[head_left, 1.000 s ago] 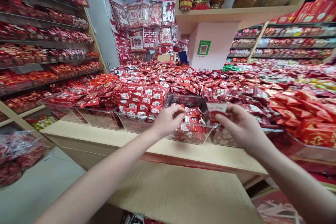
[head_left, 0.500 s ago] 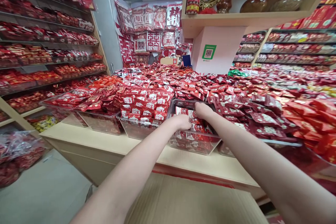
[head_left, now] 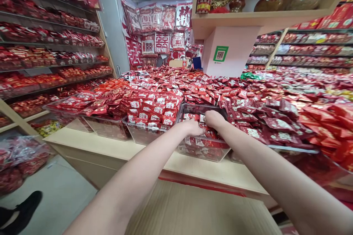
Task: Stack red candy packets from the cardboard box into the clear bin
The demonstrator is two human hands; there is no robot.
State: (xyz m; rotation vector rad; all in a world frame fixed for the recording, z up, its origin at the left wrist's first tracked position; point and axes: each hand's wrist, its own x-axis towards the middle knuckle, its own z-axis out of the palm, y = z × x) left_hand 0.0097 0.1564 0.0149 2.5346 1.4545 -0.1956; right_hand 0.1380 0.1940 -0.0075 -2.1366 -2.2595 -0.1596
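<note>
Both of my hands reach into a clear plastic bin [head_left: 202, 153] partly filled with small red packets [head_left: 191, 116] that have white print. My left hand [head_left: 194, 127] lies low over the packets near the front of the bin, its fingertips pointing toward the right hand and partly hidden. Close beside it, my right hand [head_left: 214, 120] is curled down with bent fingers at a packet; what it grips is hidden beneath it.
Heaped red packets [head_left: 154, 106] fill bins to the left, with dark red ones [head_left: 278, 115] to the right. A wooden tabletop [head_left: 201, 209] is in front. Shelves [head_left: 49, 44] line the left wall. A black shoe [head_left: 26, 211] shows at the lower left.
My left hand has shifted slightly right, and its fingers reach nearer the right hand. The right hand has moved little. A black shoe has appeared at the lower left.
</note>
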